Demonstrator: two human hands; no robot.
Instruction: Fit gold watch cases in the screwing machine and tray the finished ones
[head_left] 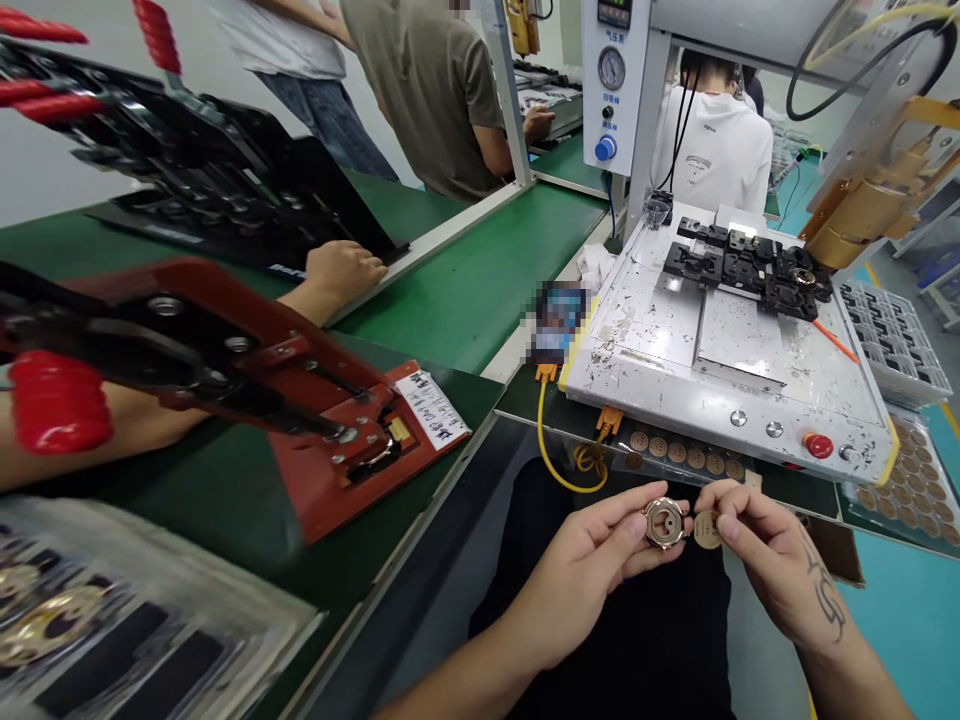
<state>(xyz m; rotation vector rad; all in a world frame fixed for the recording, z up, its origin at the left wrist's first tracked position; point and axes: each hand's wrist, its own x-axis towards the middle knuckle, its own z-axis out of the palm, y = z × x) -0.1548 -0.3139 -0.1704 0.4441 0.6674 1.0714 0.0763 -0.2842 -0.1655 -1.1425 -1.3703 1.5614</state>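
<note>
Over the lap: ring part and disc, close together

Ring part pinched at its rim by the left hand, presumably leaving its centre unobstructed. Right hand grips the disc near its edge, likely sparing the face. Beyond: strip of similar discs along the white machine's front edge, probably for easy reach.

Pale walls; green bench tops; turquoise floor, yellow stripe; bright, even light.

Phone left of machine — apparently, sticker strip before it
</note>
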